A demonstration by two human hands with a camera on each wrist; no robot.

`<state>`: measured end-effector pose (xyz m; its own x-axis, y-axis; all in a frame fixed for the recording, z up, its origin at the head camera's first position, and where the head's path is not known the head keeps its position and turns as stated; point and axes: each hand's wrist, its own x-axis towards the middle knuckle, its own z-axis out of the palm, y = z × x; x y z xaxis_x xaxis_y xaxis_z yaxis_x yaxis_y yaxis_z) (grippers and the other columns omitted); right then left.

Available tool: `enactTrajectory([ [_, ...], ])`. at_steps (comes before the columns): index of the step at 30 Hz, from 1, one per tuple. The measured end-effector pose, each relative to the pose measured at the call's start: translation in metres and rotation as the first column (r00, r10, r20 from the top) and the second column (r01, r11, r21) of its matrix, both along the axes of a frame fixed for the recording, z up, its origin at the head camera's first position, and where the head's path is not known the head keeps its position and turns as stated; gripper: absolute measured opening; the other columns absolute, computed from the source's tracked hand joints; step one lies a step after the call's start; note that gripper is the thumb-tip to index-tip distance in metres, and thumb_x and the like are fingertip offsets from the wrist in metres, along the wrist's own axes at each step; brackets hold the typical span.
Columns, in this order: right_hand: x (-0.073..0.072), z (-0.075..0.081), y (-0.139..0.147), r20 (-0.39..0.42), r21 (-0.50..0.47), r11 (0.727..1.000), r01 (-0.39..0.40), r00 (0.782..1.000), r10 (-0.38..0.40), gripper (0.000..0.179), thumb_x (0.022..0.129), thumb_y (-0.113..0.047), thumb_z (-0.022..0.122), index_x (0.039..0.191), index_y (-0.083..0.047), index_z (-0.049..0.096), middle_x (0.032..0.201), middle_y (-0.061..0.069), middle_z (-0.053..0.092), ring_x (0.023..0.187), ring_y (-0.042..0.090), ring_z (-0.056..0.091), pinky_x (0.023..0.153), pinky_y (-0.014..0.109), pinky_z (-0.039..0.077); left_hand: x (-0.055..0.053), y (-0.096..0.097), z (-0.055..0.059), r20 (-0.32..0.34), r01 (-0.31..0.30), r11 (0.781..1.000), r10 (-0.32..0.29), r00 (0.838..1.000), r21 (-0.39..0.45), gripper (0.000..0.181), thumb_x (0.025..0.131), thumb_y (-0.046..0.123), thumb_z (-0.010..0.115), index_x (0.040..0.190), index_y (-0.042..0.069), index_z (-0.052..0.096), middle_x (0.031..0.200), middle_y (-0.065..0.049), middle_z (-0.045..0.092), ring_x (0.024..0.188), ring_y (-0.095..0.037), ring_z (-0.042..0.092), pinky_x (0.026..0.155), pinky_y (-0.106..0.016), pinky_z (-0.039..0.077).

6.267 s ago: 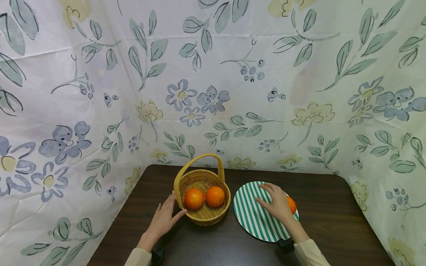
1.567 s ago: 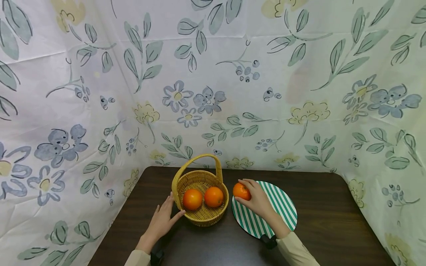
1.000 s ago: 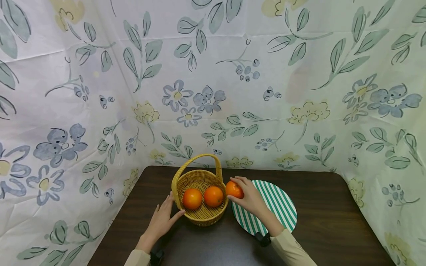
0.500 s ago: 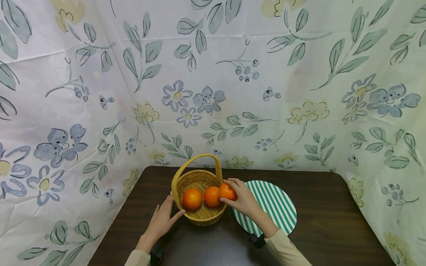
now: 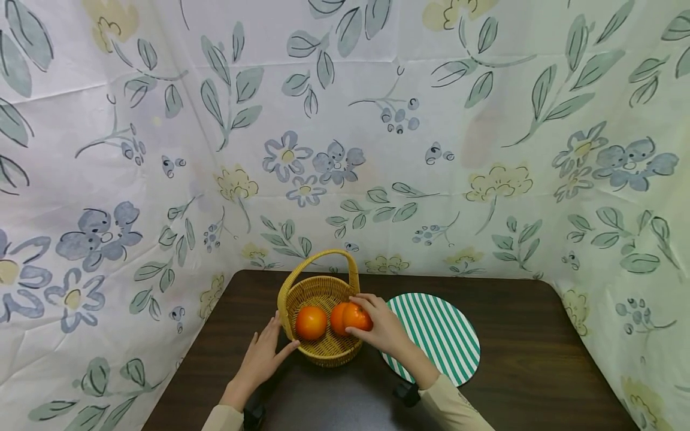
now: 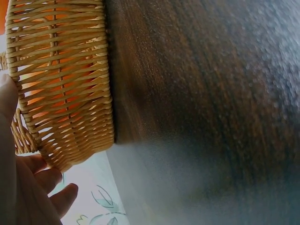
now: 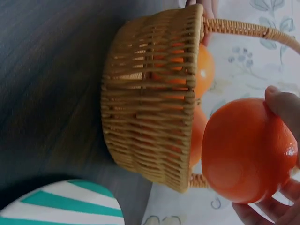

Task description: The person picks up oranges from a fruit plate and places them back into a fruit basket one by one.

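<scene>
Between the thumb and fingers of my right hand (image 5: 384, 328) is an orange (image 5: 357, 317), held over the right rim of a wicker basket (image 5: 330, 358). The right wrist view shows this orange (image 7: 248, 150) above the rim, apart from the weave. Two more oranges lie inside the basket; the left orange (image 5: 311, 323) is in full sight, while the other orange (image 5: 337, 317) is partly covered by the held one. My left hand (image 5: 262, 350) rests against the basket's left side with fingers spread, and in the left wrist view the fingers (image 6: 49, 180) touch the woven wall.
A round board (image 5: 439, 338) with green and white stripes lies right of the basket, partly under my right forearm. The dark wooden table (image 5: 528, 353) extends to either side. Behind it hangs a floral cloth (image 5: 345, 120). The basket's tall handle (image 5: 323, 254) arches over its back.
My right hand took the orange from the right side of the striped board and carried it left, until it hung over the basket. My left hand has stayed at the basket.
</scene>
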<state>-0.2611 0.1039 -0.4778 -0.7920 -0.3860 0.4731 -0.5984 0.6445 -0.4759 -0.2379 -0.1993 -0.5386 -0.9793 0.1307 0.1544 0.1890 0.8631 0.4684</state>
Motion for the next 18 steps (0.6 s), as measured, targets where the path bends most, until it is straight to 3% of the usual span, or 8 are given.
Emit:
enactTrajectory([
  [8, 0.003, -0.002, -0.008, -0.037, 0.009, 0.999, -0.032, 0.999, 0.032, 0.06, 0.077, -0.043, 0.073, 0.129, -0.019, 0.055, 0.129, 0.008, 0.052, 0.11, 0.022, 0.051, 0.082, 0.039, 0.052, 0.001, 0.0, 0.0, -0.016, 0.001, 1.0, -0.001, 1.0, -0.003, 0.087, 0.086, 0.061, 0.049, 0.149, 0.009, 0.018, 0.154, -0.011, 0.018, 0.139, -0.031, 0.025, 0.105, -0.065, 0.016],
  [18, 0.004, -0.006, -0.018, -0.033, 0.02, 0.998, -0.059, 0.998, 0.06, 0.06, 0.077, -0.041, 0.073, 0.129, -0.018, 0.054, 0.129, 0.003, 0.051, 0.108, 0.019, 0.051, 0.08, 0.036, 0.052, 0.001, 0.0, 0.0, -0.007, 0.005, 1.0, -0.005, 1.0, 0.0, 0.088, 0.086, 0.062, 0.048, 0.15, 0.01, 0.016, 0.154, -0.01, 0.017, 0.139, -0.031, 0.024, 0.105, -0.066, 0.016],
])
